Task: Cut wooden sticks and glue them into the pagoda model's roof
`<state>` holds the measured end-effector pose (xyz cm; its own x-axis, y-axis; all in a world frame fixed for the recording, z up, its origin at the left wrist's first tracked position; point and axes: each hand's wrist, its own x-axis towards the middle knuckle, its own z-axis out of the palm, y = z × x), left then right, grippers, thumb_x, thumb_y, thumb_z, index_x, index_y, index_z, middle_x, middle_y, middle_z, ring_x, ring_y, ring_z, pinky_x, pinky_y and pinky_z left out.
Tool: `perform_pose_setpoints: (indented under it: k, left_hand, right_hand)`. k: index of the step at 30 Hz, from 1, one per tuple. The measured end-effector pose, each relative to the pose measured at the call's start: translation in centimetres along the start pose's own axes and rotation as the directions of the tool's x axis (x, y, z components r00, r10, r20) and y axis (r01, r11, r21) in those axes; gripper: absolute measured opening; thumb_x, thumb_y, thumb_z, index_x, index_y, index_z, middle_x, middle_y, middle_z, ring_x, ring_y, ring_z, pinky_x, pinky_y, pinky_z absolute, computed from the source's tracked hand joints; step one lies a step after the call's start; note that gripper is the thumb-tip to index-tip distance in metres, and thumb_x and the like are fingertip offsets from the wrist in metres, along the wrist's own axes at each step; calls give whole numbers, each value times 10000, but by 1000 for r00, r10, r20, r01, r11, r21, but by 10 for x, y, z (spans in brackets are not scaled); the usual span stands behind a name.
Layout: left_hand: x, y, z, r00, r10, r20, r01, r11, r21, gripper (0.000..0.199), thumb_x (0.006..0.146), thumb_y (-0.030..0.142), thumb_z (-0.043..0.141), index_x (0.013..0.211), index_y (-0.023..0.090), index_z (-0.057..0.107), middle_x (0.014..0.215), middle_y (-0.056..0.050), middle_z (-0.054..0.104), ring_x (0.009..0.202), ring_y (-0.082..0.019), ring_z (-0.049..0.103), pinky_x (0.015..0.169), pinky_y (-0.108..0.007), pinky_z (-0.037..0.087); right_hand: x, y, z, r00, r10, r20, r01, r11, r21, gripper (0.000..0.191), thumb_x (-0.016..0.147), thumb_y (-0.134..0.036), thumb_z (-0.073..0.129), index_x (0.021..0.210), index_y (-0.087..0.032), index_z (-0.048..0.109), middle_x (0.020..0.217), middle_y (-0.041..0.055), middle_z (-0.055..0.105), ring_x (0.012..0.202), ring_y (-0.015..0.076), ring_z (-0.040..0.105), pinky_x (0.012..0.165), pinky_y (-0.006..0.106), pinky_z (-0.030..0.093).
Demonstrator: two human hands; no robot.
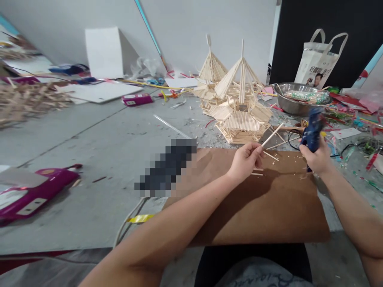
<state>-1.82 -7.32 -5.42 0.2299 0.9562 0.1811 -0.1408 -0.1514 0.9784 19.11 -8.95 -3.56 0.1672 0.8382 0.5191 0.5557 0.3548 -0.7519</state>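
Pinching a thin wooden stick [273, 134] in the left hand [247, 159], narrow between thumb and fingers, tilted up to the right over the brown sheet [254, 211]. Gripping a blue glue gun [312, 129] in the right hand [318, 157], closed around the handle, near the sheet's right side. Too blurred to tell where the nozzle points.

Lying on the sheet just below the left hand: short stick pieces [257, 174]. Standing on the grey table [89, 139] just beyond the sheet: front stick model [243, 119], pointed roof on a wide many-sided base. Standing behind it, partly hidden: rear stick model [211, 67], also with a pointed roof.

Sitting right of the models: metal bowl [293, 104] with wrapped items inside, white bag [314, 63] behind it. Lying left: clear rod [172, 126], far purple power strip [137, 99], near purple power strip [38, 191]. Heaped at far left: loose sticks [32, 103]. Pixelated beside the sheet's left edge, can't identify: dark object [167, 167].
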Motion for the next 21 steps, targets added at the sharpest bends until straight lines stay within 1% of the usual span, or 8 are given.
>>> perform_pose_setpoints:
  k: [1,3,6,9,11,14,17,21]
  left_hand:
    - [1,1,-1,999,29,-22,-29,1000,8,272,733,406,565,719,145,489,596,36,568,363,-33,478,375,-163,387]
    - [1,4,-3,996,69,-51,-68,997,20,268,739,408,557,733,148,488,600,36,564,364,-32,474,378,-164,388]
    - [-1,9,-4,992,107,-65,-104,993,51,245,756,389,539,751,148,492,614,30,567,370,-31,479,380,-159,381]
    - [-4,9,-4,992,123,-36,-119,988,95,220,772,367,520,755,149,496,610,32,560,370,-30,480,377,-153,369]
    - [-6,6,-3,993,115,10,-116,985,129,213,777,360,509,753,149,502,617,28,566,375,-32,488,381,-152,371]
    - [-8,-2,0,993,93,77,-104,982,158,204,774,351,508,768,148,517,628,18,584,387,-35,498,401,-154,387]
    - [-9,-10,3,990,74,118,-92,984,155,201,762,341,516,803,145,525,632,10,592,394,-44,503,415,-166,402]
    - [-9,-14,4,989,55,137,-76,986,151,207,763,341,508,818,142,520,642,4,588,397,-49,505,415,-174,408]
  right_hand:
    - [1,3,0,997,-80,1,79,984,-162,339,635,-259,534,969,-202,552,934,78,595,935,257,545,891,459,388]
    - [1,9,2,978,-185,97,208,910,-359,427,633,-234,527,1057,-179,509,1038,123,559,1005,278,510,894,461,382]
    - [0,14,7,949,-182,257,287,836,-467,508,633,-227,519,1130,-143,462,1084,159,540,1012,295,510,877,453,392]
    - [-2,15,12,913,-140,383,330,807,-491,523,633,-221,509,1146,-136,454,1045,151,561,959,290,534,852,437,406]
    - [-5,12,14,886,-151,438,367,806,-464,541,621,-200,503,1156,-148,448,1046,136,564,955,275,534,859,422,402]
    - [-11,6,17,855,-163,492,398,815,-421,590,593,-174,498,1179,-159,427,1098,127,548,1008,262,508,882,399,391]
    - [-14,2,19,821,-152,550,419,814,-401,594,584,-168,498,1175,-169,432,1080,112,560,999,252,511,873,382,395]
    - [-14,-1,20,807,-125,576,419,810,-411,570,586,-181,498,1153,-143,457,1041,120,582,963,254,525,865,381,401]
